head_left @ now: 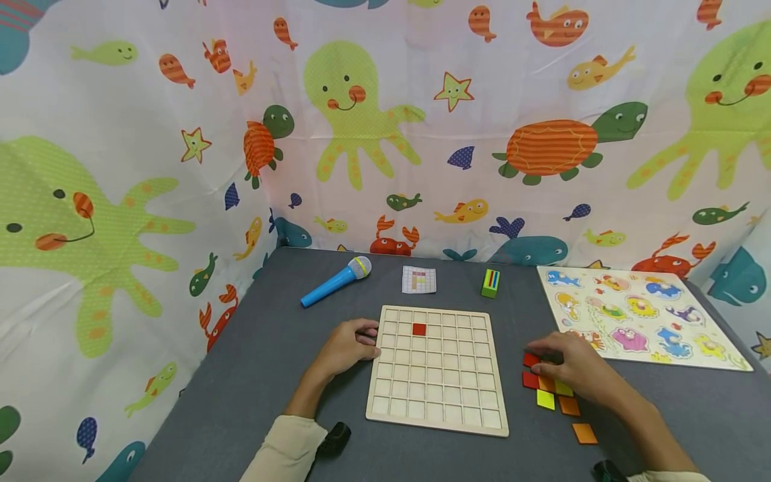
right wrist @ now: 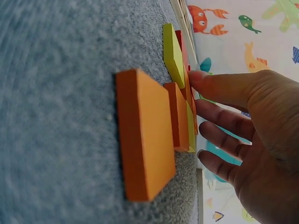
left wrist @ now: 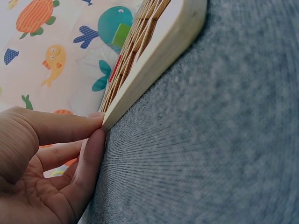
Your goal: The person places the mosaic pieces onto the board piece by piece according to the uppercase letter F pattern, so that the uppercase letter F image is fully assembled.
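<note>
A square wooden grid board (head_left: pixel 435 428) lies on the dark table, with one red tile (head_left: pixel 419 329) in a cell near its top. At the board's left edge, my left hand (head_left: pixel 348 346) holds the rim with thumb and finger; the left wrist view shows the fingertips (left wrist: pixel 96 122) right on the wooden edge. To the right of the board, my right hand (head_left: pixel 569 365) pinches a red tile (head_left: pixel 531 359) between thumb and finger. Below it lie another red tile (head_left: pixel 530 380), a yellow tile (head_left: pixel 545 399) and several orange and yellow ones, partly covered by the hand.
A single orange tile (head_left: pixel 584 434) lies apart, closer to me. Behind the board are a blue microphone (head_left: pixel 331 286), a pattern card (head_left: pixel 419 280) and a small green box (head_left: pixel 490 284). A sea-animal puzzle board (head_left: pixel 647 314) occupies the right. Printed curtains (head_left: pixel 446 40) enclose the back and left.
</note>
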A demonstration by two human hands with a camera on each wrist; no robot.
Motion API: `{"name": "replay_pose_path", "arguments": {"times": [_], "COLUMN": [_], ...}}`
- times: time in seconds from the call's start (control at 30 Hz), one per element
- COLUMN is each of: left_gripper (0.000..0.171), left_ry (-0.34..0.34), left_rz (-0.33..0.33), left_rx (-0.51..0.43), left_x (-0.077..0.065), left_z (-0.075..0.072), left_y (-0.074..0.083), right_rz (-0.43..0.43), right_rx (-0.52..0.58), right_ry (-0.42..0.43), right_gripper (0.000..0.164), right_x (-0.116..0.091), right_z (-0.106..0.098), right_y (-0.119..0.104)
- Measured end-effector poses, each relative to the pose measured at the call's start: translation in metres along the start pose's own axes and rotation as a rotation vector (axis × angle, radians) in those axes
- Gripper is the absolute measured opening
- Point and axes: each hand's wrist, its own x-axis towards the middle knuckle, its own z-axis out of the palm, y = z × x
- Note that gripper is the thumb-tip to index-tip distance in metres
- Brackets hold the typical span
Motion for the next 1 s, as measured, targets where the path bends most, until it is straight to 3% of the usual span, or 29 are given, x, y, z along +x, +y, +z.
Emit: {"name": "replay_pose_path", "arguments": {"times": [0.43, 0.73, 1.0], "left_gripper": [0.056, 0.056, 0.055], "left_ry": [0.009, 0.009, 0.027], "left_rz": [0.019, 0.013, 0.013], "left_rx": [0.014, 0.014, -0.003], "left_x": [-0.001, 0.0, -0.001], "left_z": [0.001, 0.003, 0.004], "left_y": [0.0, 0.002, -0.001], "right_rz": [0.075, 0.029, 0.016], "right_rx": [-0.03, -0.026, 0.02], "right_ry": [-0.033, -0.002, 0.017], "right_gripper": [0.032, 0.027, 0.026], "right_x": [0.0, -0.001, 0.008], "right_z": [0.0, 0.004, 0.005], "right_y": [-0.001, -0.001, -0.014]}}
